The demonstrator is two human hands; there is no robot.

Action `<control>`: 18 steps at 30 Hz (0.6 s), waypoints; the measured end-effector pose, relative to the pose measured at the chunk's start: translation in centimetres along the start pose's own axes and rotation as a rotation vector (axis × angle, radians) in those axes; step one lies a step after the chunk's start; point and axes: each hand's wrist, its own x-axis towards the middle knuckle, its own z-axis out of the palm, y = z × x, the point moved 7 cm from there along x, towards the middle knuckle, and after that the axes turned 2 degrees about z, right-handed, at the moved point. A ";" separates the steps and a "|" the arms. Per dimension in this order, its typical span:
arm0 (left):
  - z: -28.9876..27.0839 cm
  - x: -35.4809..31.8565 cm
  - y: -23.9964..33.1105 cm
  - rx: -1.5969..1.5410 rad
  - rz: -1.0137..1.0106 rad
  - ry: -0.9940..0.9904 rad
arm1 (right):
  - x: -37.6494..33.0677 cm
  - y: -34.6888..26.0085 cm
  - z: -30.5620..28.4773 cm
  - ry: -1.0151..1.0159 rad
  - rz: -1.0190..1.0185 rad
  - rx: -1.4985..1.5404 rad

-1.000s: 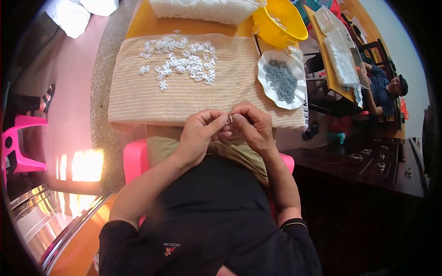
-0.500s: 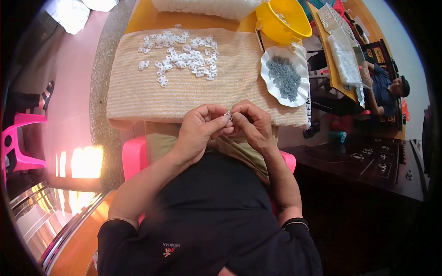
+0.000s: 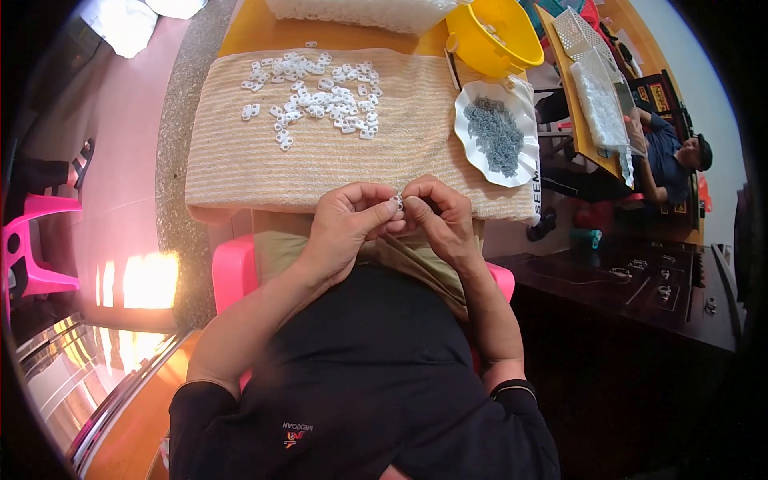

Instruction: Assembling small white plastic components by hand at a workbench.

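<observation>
We pinch a small white piece between left hand and right hand. Beyond lie loose white pieces on striped cloth, beside a plate of grey parts.

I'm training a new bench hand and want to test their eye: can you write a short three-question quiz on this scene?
1. True or false: the left hand and right hand pinch one small white piece between their fingertips.
2. The heap of small grey parts lies on: A) the yellow bowl B) the white plate C) the striped cloth
3. Fill in: the loose white pieces lie scattered on the ______.

Key: 1 true; 2 B; 3 striped cloth.
</observation>
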 end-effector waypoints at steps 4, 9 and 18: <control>-0.2 0.0 0.0 0.031 0.003 0.012 | 0.0 0.0 0.1 -0.002 0.002 -0.004; -0.2 -0.1 0.0 0.063 0.012 0.024 | 0.0 0.1 0.1 -0.011 -0.034 -0.060; -0.3 -0.3 -0.2 0.123 0.068 0.035 | -0.3 0.4 0.3 -0.018 -0.033 -0.076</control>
